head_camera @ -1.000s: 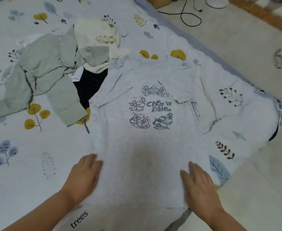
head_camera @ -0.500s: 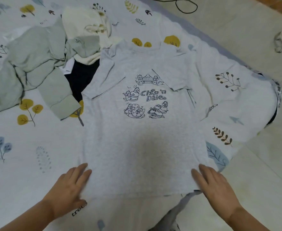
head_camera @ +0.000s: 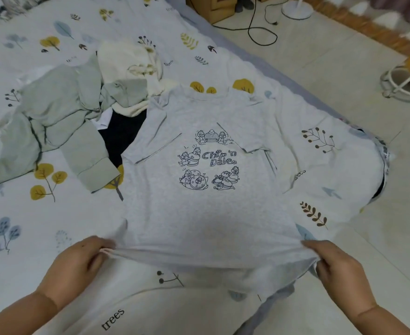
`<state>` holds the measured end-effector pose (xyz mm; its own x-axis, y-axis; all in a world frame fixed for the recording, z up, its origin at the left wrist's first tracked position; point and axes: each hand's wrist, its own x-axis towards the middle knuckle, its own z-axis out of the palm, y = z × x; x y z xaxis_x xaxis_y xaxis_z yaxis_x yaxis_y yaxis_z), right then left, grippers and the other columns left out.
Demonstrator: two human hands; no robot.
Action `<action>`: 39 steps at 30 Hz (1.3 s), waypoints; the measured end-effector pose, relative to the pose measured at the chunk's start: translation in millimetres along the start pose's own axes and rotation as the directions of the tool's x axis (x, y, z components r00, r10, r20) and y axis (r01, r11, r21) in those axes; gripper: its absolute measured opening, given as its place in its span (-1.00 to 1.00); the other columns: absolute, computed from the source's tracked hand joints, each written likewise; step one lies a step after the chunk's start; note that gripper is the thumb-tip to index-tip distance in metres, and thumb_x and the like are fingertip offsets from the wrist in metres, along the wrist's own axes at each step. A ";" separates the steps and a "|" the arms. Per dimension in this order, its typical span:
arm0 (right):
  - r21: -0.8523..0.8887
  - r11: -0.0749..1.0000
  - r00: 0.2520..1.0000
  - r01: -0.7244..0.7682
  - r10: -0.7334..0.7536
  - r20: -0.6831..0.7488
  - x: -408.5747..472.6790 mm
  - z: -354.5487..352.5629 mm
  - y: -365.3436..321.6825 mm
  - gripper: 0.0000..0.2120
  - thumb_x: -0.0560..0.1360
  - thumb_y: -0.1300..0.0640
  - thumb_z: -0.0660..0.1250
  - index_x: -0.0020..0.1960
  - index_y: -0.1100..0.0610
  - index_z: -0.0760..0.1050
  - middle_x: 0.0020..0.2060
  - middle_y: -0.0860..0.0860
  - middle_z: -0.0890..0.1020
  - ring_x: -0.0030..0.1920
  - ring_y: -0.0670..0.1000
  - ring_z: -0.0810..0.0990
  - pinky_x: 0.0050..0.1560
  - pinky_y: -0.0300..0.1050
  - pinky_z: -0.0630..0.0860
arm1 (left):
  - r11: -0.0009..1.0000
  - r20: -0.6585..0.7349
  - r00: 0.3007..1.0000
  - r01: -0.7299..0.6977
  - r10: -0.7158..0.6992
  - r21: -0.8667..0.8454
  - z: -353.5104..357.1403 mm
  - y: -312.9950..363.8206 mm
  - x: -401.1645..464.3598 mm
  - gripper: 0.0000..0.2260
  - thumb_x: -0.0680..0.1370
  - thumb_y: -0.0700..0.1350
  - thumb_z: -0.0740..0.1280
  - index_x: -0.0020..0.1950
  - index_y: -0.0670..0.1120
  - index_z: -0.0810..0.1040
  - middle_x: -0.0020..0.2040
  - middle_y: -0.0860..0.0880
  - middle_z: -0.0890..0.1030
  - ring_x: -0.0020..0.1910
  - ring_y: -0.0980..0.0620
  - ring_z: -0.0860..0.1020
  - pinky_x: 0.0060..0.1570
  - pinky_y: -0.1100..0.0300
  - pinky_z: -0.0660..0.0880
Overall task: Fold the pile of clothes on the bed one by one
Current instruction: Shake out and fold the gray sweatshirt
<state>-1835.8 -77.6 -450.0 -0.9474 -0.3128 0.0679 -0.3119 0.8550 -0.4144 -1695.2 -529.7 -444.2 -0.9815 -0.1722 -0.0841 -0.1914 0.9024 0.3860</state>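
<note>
A grey T-shirt (head_camera: 206, 213) lies front-up near the bed's (head_camera: 29, 238) right edge and near corner, its collar toward the far side, both short sleeves folded in over the chest beside the cartoon print (head_camera: 208, 163). The left hand (head_camera: 78, 264) comes in from the lower left, forearm low over the sheet, fingers curled with the thumb pinching the hem's left corner. The right hand (head_camera: 339, 269) reaches in from the lower right, knuckles up, fingers curled under the hem's right corner and gripping it. Between the 2 hands the hem is raised off the sheet and pulled taut, while the rest of the shirt rests flat. The pile (head_camera: 78, 112) of unfolded clothes, green, cream and black, sits just beside the shirt's left shoulder, toward the bed's middle.
</note>
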 end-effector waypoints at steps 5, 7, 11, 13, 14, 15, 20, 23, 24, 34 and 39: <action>0.331 0.904 0.961 -0.271 0.274 0.038 37.1 -19.5 -11.7 -0.59 0.33 0.53 0.23 -0.20 0.02 0.57 -0.39 -0.12 0.61 -0.37 -0.14 0.50 -0.38 -0.37 0.34 | 0.869 -0.040 0.916 0.364 -0.399 -0.335 -28.5 -10.8 47.6 -0.73 0.44 -0.38 0.34 -0.26 -0.01 0.63 -0.30 0.03 0.65 -0.30 0.09 0.53 -0.34 0.54 0.32; 0.473 0.817 0.937 -0.330 0.346 0.055 60.2 -26.5 -12.6 -0.59 0.40 0.51 0.19 -0.21 0.02 0.57 -0.45 -0.14 0.58 -0.45 -0.22 0.47 -0.43 -0.45 0.33 | 0.784 -0.073 0.868 0.403 -0.490 -0.473 -38.3 -10.6 69.8 -0.76 0.44 -0.37 0.32 -0.24 -0.05 0.63 -0.26 0.05 0.64 -0.32 0.10 0.52 -0.36 0.58 0.34; 0.615 0.651 0.880 -0.445 0.446 0.164 114.3 -35.1 -7.1 -0.72 0.48 0.44 0.23 -0.15 0.08 0.55 -0.55 -0.13 0.46 -0.58 -0.17 0.32 -0.55 -0.40 0.31 | 0.630 -0.060 0.792 0.435 -0.608 -0.643 -53.8 -9.2 115.4 -0.88 0.49 -0.30 0.31 -0.14 -0.13 0.61 -0.26 -0.01 0.57 -0.24 0.05 0.47 -0.25 0.28 0.40; 0.623 0.588 0.846 -0.516 0.463 0.264 141.2 -39.5 -4.1 -0.82 0.48 0.39 0.30 -0.15 0.12 0.54 -0.56 -0.12 0.48 -0.57 -0.18 0.39 -0.54 -0.33 0.42 | 0.598 -0.037 0.788 0.435 -0.615 -0.673 -56.7 -10.9 136.9 -0.92 0.50 -0.28 0.31 -0.09 -0.18 0.59 -0.23 -0.08 0.56 -0.24 0.03 0.46 -0.23 0.22 0.39; 0.611 0.575 0.832 -0.544 0.463 0.306 154.5 -41.7 -2.2 -0.85 0.47 0.38 0.32 -0.15 0.14 0.53 -0.51 -0.06 0.52 -0.53 -0.16 0.45 -0.52 -0.28 0.47 | 0.590 -0.038 0.781 0.439 -0.624 -0.677 -57.3 -12.3 147.3 -0.92 0.50 -0.28 0.31 -0.06 -0.19 0.59 -0.22 -0.08 0.56 -0.25 0.04 0.46 -0.25 0.21 0.39; 0.592 0.572 0.819 -0.568 0.463 0.339 167.5 -43.3 -0.1 -0.87 0.46 0.38 0.34 -0.15 0.17 0.52 -0.44 0.02 0.53 -0.48 -0.11 0.49 -0.50 -0.23 0.50 | 0.579 -0.041 0.767 0.446 -0.640 -0.683 -57.2 -13.9 157.1 -0.92 0.51 -0.27 0.32 -0.04 -0.19 0.58 -0.22 -0.05 0.56 -0.26 0.05 0.46 -0.27 0.20 0.39; 0.564 0.575 0.804 -0.593 0.388 0.450 221.2 -47.5 11.9 -0.73 0.47 0.47 0.19 -0.31 0.19 0.35 -0.45 0.05 0.44 -0.43 -0.03 0.41 -0.46 -0.24 0.46 | 0.400 0.035 0.671 0.482 -0.741 -0.780 -52.3 -22.9 202.7 -0.92 0.54 -0.23 0.31 0.01 -0.20 0.53 -0.19 -0.06 0.56 -0.24 0.02 0.51 -0.50 0.32 0.53; 0.473 0.690 0.822 -0.548 0.341 0.456 247.0 -42.2 16.8 -0.67 0.45 0.51 0.04 -0.35 0.26 0.45 -0.37 0.14 0.47 -0.32 0.06 0.38 -0.34 -0.19 0.31 | 0.290 0.077 0.612 0.478 -0.787 -0.829 -46.0 -25.6 227.2 -0.91 0.56 -0.25 0.29 0.03 -0.25 0.50 -0.20 -0.13 0.52 -0.27 -0.04 0.50 -0.54 0.31 0.53; 0.434 0.727 0.824 -0.532 0.324 0.465 255.4 -38.9 17.1 -0.68 0.47 0.47 0.06 -0.32 0.28 0.50 -0.34 0.15 0.52 -0.31 0.05 0.42 -0.31 -0.17 0.30 | 0.285 0.075 0.598 0.484 -0.798 -0.828 -43.7 -25.7 234.8 -0.91 0.56 -0.24 0.28 0.02 -0.25 0.50 -0.22 -0.13 0.50 -0.29 -0.05 0.48 -0.55 0.31 0.53; 0.351 0.894 0.892 -0.278 0.105 0.439 320.6 -14.2 28.4 -0.81 0.42 0.25 0.42 -0.34 0.24 0.51 -0.48 -0.01 0.45 -0.44 -0.08 0.40 -0.44 -0.37 0.27 | 0.588 -0.186 0.659 0.462 -0.729 -0.664 -30.8 -37.5 289.4 -0.85 0.56 -0.16 0.28 -0.21 -0.09 0.50 -0.30 -0.10 0.52 -0.35 -0.04 0.46 -0.63 0.38 0.44; 0.612 0.651 0.892 -0.450 0.292 0.345 374.4 -8.1 53.1 -0.76 0.58 0.27 0.18 -0.24 0.21 0.49 -0.45 -0.02 0.61 -0.41 -0.08 0.58 -0.40 -0.28 0.55 | 0.622 -0.294 0.591 0.486 -0.752 -0.614 -34.6 -59.4 327.1 -0.84 0.56 -0.10 0.25 -0.20 -0.12 0.47 -0.35 -0.11 0.47 -0.42 -0.05 0.39 -0.64 0.35 0.40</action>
<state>-2207.6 -145.9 -439.2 -0.9116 -0.1718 -0.3735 0.2668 0.4438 -0.8555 -2005.2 -653.2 -462.9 -0.4386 -0.8960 -0.0699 -0.6017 0.2350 0.7634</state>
